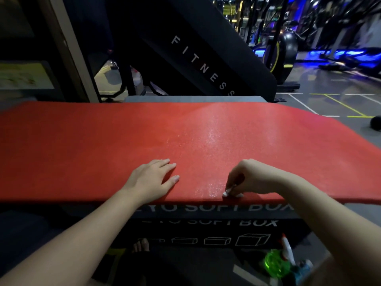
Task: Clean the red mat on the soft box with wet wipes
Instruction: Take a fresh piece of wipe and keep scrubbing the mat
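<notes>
A wide red foam mat [144,137] with a fine pebbled surface lies flat across the top of a black padded soft box [206,226] printed with white lettering and box outlines. The left hand [152,178] rests palm down on the mat near its front edge, fingers straight and lightly spread, holding nothing. The right hand [247,178] sits further right at the same front edge, wrist arched, its fingertips curled down and pinching a small crumpled white wet wipe [226,193] against the mat. The wipe is mostly hidden under the fingers, so its full shape is hard to tell. A damp sheen shows on the mat between the two hands and beyond them. On the floor beside the box, lower right, stand a white spray bottle [287,250] and a translucent green plastic object [274,263].
</notes>
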The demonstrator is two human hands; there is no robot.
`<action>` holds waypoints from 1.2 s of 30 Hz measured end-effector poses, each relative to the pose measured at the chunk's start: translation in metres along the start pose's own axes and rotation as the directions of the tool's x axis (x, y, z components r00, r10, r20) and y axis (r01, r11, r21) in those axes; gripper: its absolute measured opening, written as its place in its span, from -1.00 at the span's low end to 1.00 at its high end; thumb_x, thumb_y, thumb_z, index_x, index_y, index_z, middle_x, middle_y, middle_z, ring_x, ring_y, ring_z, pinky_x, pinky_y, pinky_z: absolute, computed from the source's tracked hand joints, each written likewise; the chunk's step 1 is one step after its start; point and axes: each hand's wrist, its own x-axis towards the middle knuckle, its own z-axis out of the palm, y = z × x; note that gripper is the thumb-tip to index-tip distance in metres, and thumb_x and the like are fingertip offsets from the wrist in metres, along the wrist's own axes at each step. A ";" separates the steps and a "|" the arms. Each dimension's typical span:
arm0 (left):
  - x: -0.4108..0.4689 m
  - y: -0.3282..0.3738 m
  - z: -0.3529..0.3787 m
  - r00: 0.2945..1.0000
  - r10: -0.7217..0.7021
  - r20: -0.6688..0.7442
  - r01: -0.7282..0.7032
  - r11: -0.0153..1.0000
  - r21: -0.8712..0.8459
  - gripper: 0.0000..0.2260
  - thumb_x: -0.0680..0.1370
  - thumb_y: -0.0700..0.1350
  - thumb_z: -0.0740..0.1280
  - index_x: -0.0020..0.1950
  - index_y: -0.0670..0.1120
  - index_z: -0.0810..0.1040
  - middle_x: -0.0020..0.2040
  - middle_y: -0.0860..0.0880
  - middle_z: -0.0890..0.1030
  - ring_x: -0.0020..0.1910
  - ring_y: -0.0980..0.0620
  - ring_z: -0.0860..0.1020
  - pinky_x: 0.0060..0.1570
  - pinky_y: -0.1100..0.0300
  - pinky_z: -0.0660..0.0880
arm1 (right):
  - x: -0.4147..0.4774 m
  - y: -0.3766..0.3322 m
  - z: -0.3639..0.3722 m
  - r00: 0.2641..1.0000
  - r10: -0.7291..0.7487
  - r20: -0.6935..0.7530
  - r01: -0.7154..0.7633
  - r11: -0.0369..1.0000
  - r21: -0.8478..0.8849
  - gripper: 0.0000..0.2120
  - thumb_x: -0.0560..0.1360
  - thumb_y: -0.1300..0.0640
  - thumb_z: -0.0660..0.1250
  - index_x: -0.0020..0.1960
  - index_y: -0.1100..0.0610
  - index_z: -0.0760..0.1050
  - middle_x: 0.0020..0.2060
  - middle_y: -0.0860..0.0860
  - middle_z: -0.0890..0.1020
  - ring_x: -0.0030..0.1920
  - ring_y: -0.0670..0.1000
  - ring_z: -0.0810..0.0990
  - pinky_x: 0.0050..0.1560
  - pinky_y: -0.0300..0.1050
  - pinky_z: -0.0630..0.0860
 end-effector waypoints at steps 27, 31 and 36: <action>0.109 -0.055 -0.013 0.979 -0.150 -0.141 0.154 0.988 0.019 -0.58 0.64 0.22 0.21 0.38 0.02 0.52 0.28 -0.03 0.54 0.30 -0.10 0.46 0.22 -0.05 0.45 | 0.113 0.036 -0.030 0.990 0.046 -0.134 -0.035 0.996 0.082 -0.79 0.36 -0.19 0.51 -0.16 -0.07 0.71 -0.37 -0.07 0.68 -0.37 -0.20 0.53 -0.32 -0.22 0.42; 0.126 -0.077 -0.005 0.965 -0.217 -0.143 0.208 0.975 -0.078 -0.55 0.66 0.21 0.18 0.46 0.01 0.48 0.47 -0.03 0.46 0.45 -0.08 0.39 0.36 -0.03 0.35 | 0.130 0.039 -0.029 0.982 0.041 -0.184 -0.034 0.999 0.041 -0.82 0.35 -0.15 0.53 -0.13 -0.08 0.70 -0.27 -0.07 0.69 -0.22 -0.07 0.62 -0.19 -0.12 0.49; 0.143 -0.086 0.021 0.965 -0.256 -0.061 0.249 0.964 -0.096 -0.50 0.69 0.23 0.04 0.56 0.07 0.37 0.62 -0.01 0.28 0.61 0.02 0.19 0.57 -0.03 0.10 | 0.191 0.047 -0.030 0.870 0.112 -0.481 -0.088 0.993 0.074 -0.79 0.43 0.00 0.51 -0.04 0.11 0.71 -0.15 0.12 0.67 -0.11 0.11 0.60 -0.19 -0.19 0.28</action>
